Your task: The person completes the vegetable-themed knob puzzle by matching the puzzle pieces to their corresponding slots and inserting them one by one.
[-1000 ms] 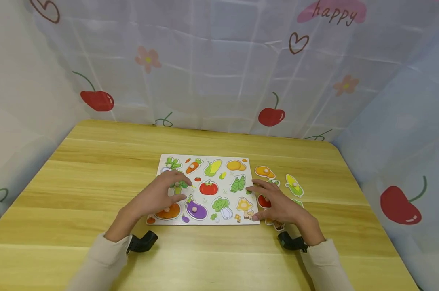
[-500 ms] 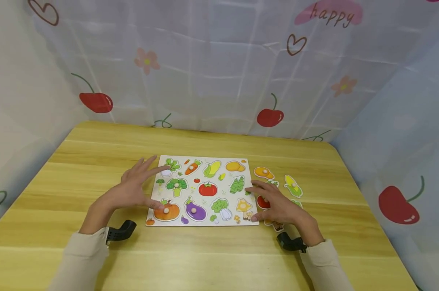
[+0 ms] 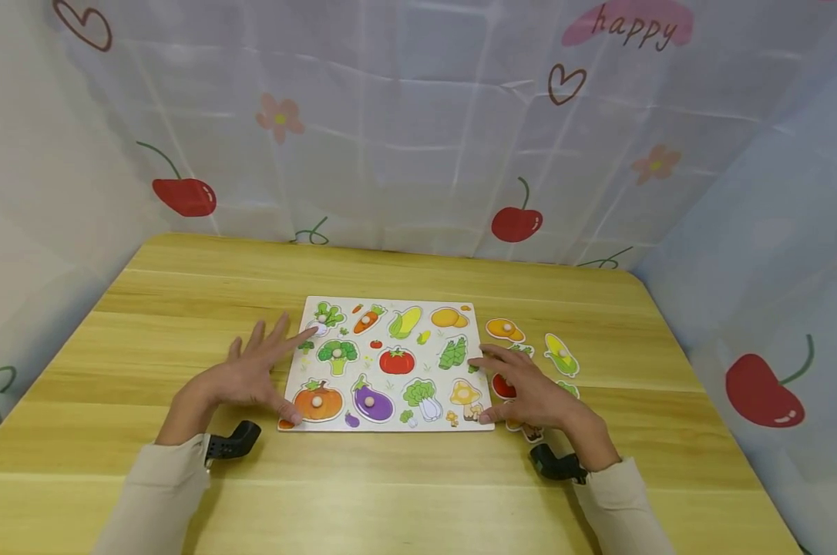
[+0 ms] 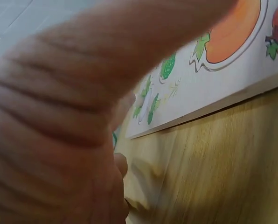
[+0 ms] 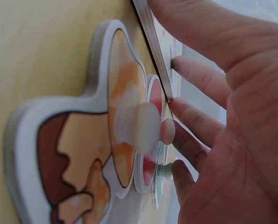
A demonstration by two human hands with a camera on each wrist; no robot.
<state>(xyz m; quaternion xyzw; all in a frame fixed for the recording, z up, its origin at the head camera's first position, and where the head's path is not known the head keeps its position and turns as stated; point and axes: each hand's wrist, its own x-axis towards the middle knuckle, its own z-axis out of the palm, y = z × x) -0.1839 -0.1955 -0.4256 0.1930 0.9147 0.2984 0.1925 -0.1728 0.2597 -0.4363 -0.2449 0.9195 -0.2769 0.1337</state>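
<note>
A white vegetable puzzle board [image 3: 389, 425] lies between the hands. My left hand [image 3: 247, 376] spreads its fingers at the board's left side. Its thumb reaches the near-left corner, and its index finger points onto the radish piece [image 3: 318, 328]. Knobbed carrot [image 3: 365, 322], broccoli [image 3: 337, 354], pumpkin [image 3: 328, 405] and eggplant [image 3: 379, 407] pieces sit in the board. My right hand [image 3: 535, 391] rests at the right edge, thumb on the near-right corner, other fingertips farther up. Beneath its palm are loose knobbed pieces, among them a mushroom [image 5: 78, 140] and a tomato [image 3: 499, 385].
Right of the board, a loose potato piece [image 3: 505, 330] and a corn piece [image 3: 561, 356] lie on the wooden table [image 3: 405, 493]. A patterned curtain [image 3: 405, 154] hangs behind the table. A black wrist camera [image 3: 234, 441] juts below the left wrist.
My left hand has moved from above the board's left part out to its left edge, its fingers spreading and its thumb lowering to the near corner. The right hand has stayed in place.
</note>
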